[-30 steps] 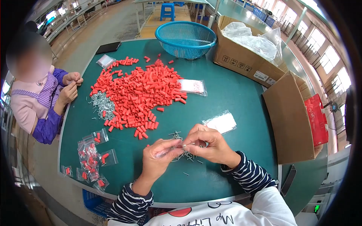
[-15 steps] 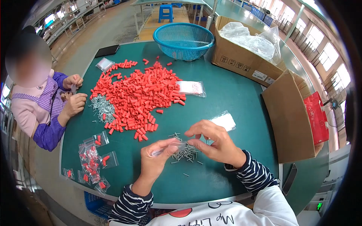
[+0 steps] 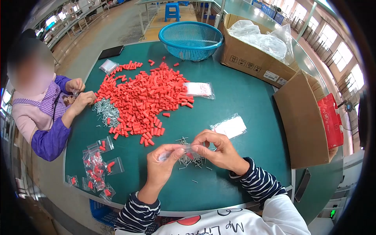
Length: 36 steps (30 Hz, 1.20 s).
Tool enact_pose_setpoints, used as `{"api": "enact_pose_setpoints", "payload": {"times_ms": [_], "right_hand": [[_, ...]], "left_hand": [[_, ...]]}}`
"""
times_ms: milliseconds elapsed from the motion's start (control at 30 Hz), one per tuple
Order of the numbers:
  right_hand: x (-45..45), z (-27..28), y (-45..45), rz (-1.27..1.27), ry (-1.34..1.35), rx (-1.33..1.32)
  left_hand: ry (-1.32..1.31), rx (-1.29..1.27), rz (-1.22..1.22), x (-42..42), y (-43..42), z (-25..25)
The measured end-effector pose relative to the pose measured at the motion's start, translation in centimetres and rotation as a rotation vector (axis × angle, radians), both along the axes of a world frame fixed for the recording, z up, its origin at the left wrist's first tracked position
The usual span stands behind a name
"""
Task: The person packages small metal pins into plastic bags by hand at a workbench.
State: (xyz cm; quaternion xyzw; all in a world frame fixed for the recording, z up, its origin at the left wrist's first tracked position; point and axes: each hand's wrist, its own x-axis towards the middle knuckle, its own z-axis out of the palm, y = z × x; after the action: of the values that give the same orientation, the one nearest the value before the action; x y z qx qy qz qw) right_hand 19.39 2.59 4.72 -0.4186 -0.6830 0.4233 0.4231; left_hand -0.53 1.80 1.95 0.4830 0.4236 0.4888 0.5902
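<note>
Between my hands is a small clear zip bag (image 3: pixel 187 149), with a bit of red showing at its lower part. My left hand (image 3: pixel 161 161) is closed, pinching the bag between thumb and fingers. Thumb and fingertips of my right hand (image 3: pixel 216 150) are closed on the bag's other side. Right below lies a pile of screws (image 3: pixel 192 161), partly covered by my hands. A large heap of red plastic caps (image 3: pixel 143 100) spreads beyond my left hand. Filled small bags (image 3: pixel 94 166) with red caps lie at the left front.
Across the left corner, a co-worker's hands (image 3: pixel 80 94) work beside another screw pile (image 3: pixel 106 111). Packs of clear bags (image 3: pixel 231 127) lie on the green table (image 3: pixel 243 176). A blue basket (image 3: pixel 190 41) stands at the back, cardboard boxes (image 3: pixel 301 121) at the right.
My right hand has moved left and its fingertips have closed on the bag. Red now shows beneath the bag's mouth. The co-worker's nearer hand has shifted toward the heap.
</note>
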Motion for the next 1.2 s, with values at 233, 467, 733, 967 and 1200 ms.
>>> {"api": "enact_pose_setpoints", "payload": {"times_ms": [233,467,733,967,1200], "right_hand": [[-0.5,-0.1,0.1,-0.043,-0.016,0.052],[-0.3,-0.2,0.4,-0.035,-0.002,-0.018],[-0.9,-0.4,0.0,-0.041,0.053,-0.093],[-0.6,0.6,0.4,0.024,-0.057,0.119],[-0.7,0.6,0.2,0.131,-0.1,0.311]], "left_hand": [[0.074,0.09,-0.02,0.0,-0.2,-0.1],[0.031,0.041,0.02,-0.1,-0.1,0.2],[-0.002,0.097,-0.004,-0.2,-0.1,0.4],[0.203,0.355,0.064,0.2,0.0,0.3],[0.246,0.493,-0.047,-0.6,0.0,0.1]]}}
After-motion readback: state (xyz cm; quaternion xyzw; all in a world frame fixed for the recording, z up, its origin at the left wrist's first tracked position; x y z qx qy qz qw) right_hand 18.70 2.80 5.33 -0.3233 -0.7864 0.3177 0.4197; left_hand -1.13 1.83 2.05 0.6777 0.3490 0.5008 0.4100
